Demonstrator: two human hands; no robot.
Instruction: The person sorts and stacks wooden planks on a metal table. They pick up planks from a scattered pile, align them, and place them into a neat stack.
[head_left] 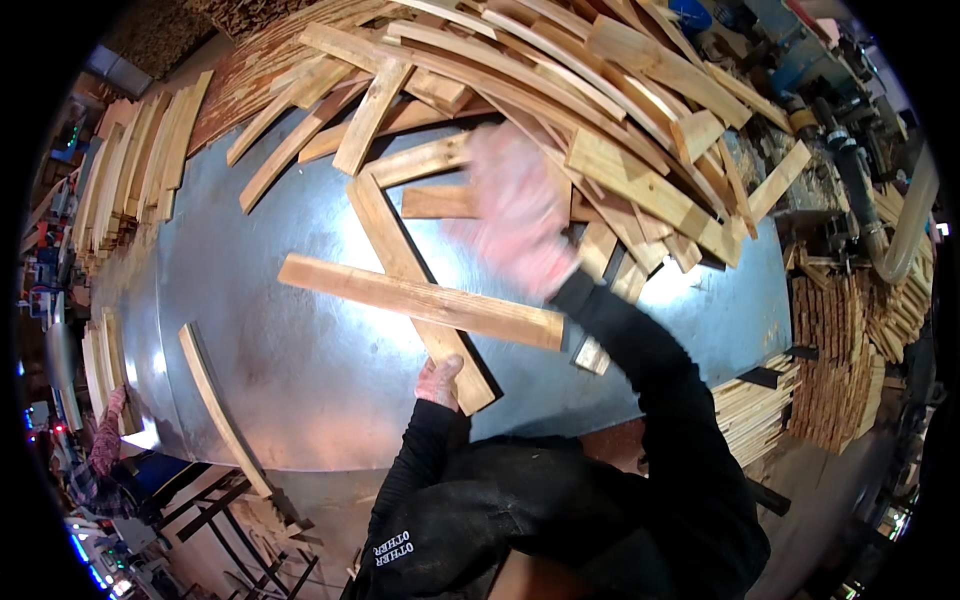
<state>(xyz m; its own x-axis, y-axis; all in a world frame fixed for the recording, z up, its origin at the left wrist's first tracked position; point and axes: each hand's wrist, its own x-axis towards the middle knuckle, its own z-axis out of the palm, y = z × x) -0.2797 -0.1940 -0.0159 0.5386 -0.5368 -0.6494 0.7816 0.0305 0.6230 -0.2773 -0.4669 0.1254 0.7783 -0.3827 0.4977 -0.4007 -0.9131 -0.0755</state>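
Observation:
My left hand [437, 382] is closed on the near end of a wooden board [385, 232] that slants away across the metal table. A second board [420, 300] lies crosswise on top of it. Farther off, my right hand [515, 215] is smeared by motion, so its fingers and anything in them do not show clearly. It hovers over short wooden pieces [437, 203] beside a big heap of loose boards [640, 110].
The shiny metal table [260, 370] carries a lone narrow slat [215, 400] over its front edge. Stacked boards [135, 160] line the left side, where another person's gloved hand [115, 400] touches a smaller stack. Bundled slats [830, 350] and hoses [865, 190] stand at right.

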